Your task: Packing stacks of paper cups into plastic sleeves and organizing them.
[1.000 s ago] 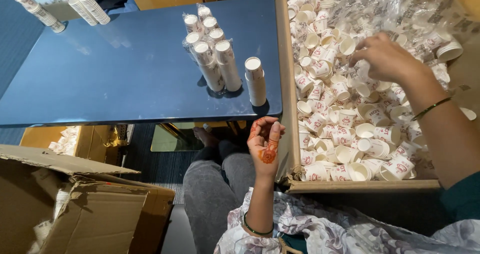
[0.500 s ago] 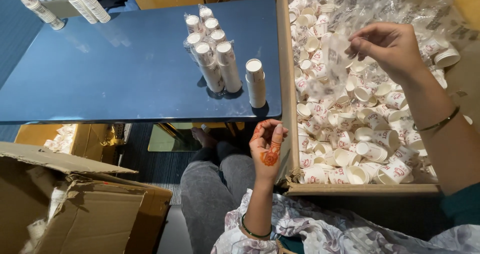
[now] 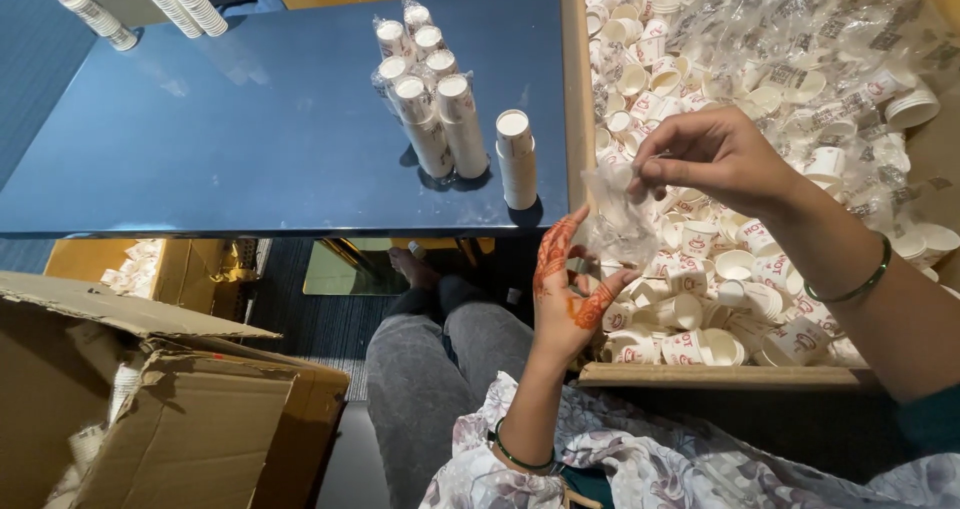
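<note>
Cups (image 3: 760, 259) fill the big cardboard box (image 3: 720, 374) at three o'clock, mostly loose (plenty left); wrapped stacks (image 3: 430, 109) stand done on the blue table (image 3: 250, 139). An open carton (image 3: 150, 409) sits at eight o'clock. Right hand (image 3: 715, 159) pinches a clear wrapper (image 3: 615, 224); left hand (image 3: 570, 289), fingers spread, touches it.

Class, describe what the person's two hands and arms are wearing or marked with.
The left hand carries orange-red henna patterns on palm and fingers, with a dark green bangle at its wrist. The right hand is unmarked; a thin green bangle circles that wrist. Forearms are bare.
</note>
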